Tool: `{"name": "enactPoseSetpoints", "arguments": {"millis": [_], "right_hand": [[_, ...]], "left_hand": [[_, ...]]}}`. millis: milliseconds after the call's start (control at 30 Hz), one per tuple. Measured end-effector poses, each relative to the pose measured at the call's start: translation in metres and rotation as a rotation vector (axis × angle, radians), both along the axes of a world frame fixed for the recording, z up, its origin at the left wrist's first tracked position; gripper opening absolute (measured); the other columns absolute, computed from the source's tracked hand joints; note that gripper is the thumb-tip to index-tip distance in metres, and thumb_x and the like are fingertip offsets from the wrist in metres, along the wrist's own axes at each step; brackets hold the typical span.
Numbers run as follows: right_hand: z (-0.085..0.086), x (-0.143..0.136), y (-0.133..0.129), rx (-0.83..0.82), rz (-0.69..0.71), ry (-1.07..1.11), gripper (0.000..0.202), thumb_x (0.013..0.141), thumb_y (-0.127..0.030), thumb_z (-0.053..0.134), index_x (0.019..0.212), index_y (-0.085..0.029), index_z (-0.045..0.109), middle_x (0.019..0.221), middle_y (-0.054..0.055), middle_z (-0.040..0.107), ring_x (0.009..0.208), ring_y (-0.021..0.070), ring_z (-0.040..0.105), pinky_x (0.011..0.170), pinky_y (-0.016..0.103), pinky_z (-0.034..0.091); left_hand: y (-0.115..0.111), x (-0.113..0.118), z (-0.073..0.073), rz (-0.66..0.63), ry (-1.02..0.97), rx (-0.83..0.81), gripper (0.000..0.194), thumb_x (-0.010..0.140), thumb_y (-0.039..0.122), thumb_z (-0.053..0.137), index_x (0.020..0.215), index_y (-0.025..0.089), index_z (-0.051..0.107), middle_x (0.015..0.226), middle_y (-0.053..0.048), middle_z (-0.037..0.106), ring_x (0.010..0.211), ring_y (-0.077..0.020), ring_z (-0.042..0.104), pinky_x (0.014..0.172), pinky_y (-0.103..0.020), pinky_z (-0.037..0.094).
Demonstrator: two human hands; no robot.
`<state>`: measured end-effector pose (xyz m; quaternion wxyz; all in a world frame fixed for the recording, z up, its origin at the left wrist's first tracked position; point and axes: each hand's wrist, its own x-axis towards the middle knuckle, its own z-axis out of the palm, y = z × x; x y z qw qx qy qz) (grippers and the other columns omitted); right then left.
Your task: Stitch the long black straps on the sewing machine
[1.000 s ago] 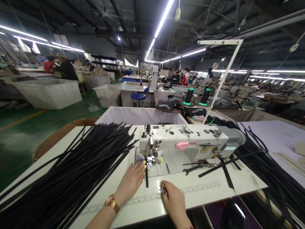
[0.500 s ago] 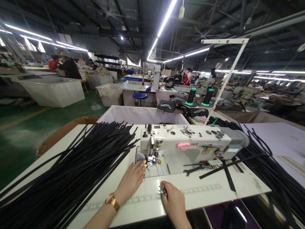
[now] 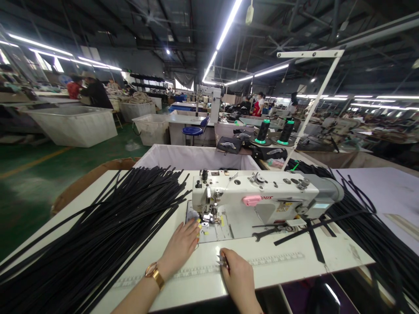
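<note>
My left hand (image 3: 182,243) lies flat with fingers stretched out, its tips on the metal bed plate beside the presser foot (image 3: 206,219) of a white sewing machine (image 3: 235,187). Whether anything thin is under those fingers I cannot tell. Closed around thread snips (image 3: 221,261), my right hand (image 3: 239,277) rests near the table's front edge. The blades poke out past the thumb, pointing left. Below both hands a printed measuring scale (image 3: 278,259) runs across the white table (image 3: 196,288).
Long black straps (image 3: 108,231) cover the table's left side; more straps (image 3: 369,226) hang at the right. A wrench (image 3: 263,234) lies under the machine arm. Behind stand a lined bin (image 3: 196,158), black thread cones (image 3: 262,131) and a thread stand (image 3: 316,104). Several people work farther back.
</note>
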<state>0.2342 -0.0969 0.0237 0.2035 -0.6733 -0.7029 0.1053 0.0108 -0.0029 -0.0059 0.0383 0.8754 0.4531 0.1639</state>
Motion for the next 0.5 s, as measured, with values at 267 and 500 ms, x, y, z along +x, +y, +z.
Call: {"name": "enactPoseSetpoints", "arguments": {"millis": [267, 500], "right_hand": [[-0.002, -0.001, 0.001, 0.001, -0.002, 0.016, 0.033, 0.082, -0.009, 0.045, 0.103, -0.026, 0.064, 0.092, -0.001, 0.073, 0.081, 0.0168, 0.068, 0.068, 0.024, 0.042], [-0.009, 0.002, 0.002, 0.005, -0.013, 0.039, 0.035, 0.077, -0.006, 0.045, 0.099, -0.027, 0.063, 0.089, -0.001, 0.073, 0.08, 0.0173, 0.067, 0.066, 0.025, 0.039]], "left_hand": [[0.001, 0.0, -0.007, -0.004, 0.006, 0.006, 0.041, 0.099, 0.028, 0.035, 0.138, 0.022, 0.047, 0.147, -0.006, 0.043, 0.137, -0.0253, 0.035, 0.112, -0.052, 0.03], [0.033, -0.013, -0.002, -0.029, -0.18, -0.079, 0.035, 0.095, 0.028, 0.043, 0.126, 0.02, 0.058, 0.134, -0.009, 0.057, 0.123, -0.0257, 0.052, 0.108, -0.048, 0.038]]}}
